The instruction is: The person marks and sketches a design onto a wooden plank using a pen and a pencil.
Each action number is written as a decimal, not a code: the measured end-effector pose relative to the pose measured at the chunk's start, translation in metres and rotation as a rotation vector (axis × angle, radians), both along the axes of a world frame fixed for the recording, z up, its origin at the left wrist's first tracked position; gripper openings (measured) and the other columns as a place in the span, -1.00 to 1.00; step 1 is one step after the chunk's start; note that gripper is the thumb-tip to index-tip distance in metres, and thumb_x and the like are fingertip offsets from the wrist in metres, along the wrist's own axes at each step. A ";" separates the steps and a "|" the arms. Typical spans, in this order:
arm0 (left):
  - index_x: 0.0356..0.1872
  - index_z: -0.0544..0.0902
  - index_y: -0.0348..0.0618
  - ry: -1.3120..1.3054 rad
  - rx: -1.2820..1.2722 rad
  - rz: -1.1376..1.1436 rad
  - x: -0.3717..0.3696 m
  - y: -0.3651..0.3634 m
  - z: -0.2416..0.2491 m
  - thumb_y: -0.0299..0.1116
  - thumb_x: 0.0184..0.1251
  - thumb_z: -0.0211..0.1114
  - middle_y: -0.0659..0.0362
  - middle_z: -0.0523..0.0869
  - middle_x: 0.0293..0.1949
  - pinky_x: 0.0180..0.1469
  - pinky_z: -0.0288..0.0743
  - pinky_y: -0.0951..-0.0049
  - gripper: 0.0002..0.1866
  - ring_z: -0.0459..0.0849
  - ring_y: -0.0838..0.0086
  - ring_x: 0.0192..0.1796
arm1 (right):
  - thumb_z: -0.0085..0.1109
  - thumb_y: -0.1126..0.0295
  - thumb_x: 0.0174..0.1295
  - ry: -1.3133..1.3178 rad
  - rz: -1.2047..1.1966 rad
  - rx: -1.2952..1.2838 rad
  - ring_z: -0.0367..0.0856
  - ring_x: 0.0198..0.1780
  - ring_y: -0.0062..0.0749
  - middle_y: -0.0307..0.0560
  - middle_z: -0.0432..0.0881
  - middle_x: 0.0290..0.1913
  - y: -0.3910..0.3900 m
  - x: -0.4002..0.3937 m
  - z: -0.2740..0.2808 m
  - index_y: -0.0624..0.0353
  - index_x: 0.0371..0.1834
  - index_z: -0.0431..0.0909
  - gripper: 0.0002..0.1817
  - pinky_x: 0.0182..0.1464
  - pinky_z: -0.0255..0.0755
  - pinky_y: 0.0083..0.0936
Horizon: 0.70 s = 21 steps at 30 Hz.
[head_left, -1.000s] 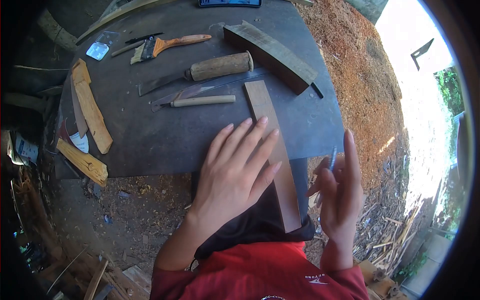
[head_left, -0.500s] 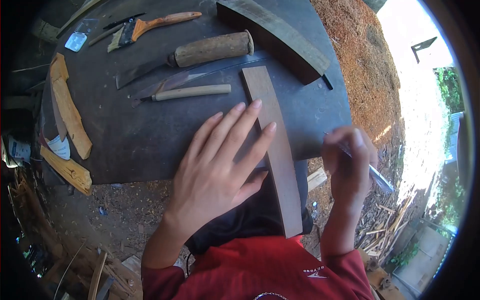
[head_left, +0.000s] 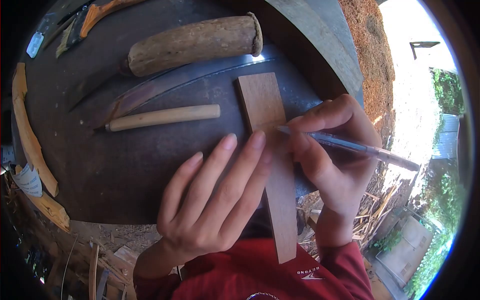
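A long brown wooden strip (head_left: 264,107) lies on the dark round table (head_left: 140,165), its near end sticking out over the table edge toward me. My left hand (head_left: 212,200) lies flat on the table with its fingertips pressing the strip's left side. My right hand (head_left: 330,150) grips a clear pen (head_left: 350,147), whose tip touches the strip's face just right of my left fingertips.
Left of the strip lie a knife with a pale wooden handle (head_left: 162,116), a curved metal blade (head_left: 165,85) and a thick bark-covered handle (head_left: 195,42). A large dark wood block (head_left: 320,45) sits at the back right. Pale wood offcuts (head_left: 30,145) line the table's left edge. A paintbrush (head_left: 90,15) lies far left.
My head has come closer to the table. My right hand moved in from beyond the table edge and set the pen tip on the strip. My left hand stayed on the strip.
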<state>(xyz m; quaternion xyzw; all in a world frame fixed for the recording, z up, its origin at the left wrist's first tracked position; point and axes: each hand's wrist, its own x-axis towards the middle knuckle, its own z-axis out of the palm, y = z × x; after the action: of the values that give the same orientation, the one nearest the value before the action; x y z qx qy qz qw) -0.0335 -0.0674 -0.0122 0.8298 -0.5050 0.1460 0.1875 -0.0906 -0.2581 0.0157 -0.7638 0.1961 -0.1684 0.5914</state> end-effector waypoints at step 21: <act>0.05 0.84 0.10 -0.107 0.120 -0.096 0.006 0.009 0.000 -0.27 0.65 0.14 0.33 0.88 0.15 0.41 0.43 0.23 -0.72 0.74 0.33 0.26 | 0.47 0.50 0.10 -0.037 0.143 -0.223 0.58 -0.53 -0.49 0.10 0.66 -0.43 -0.006 0.004 -0.011 0.35 -0.33 0.54 -0.75 -0.48 0.39 -0.63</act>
<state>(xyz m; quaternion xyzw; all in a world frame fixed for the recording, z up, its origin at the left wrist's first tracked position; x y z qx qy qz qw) -0.0280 -0.0587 -0.0124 0.8054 -0.5613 0.1503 0.1169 -0.0868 -0.2645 0.0048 -0.8335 0.1101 -0.1605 0.5171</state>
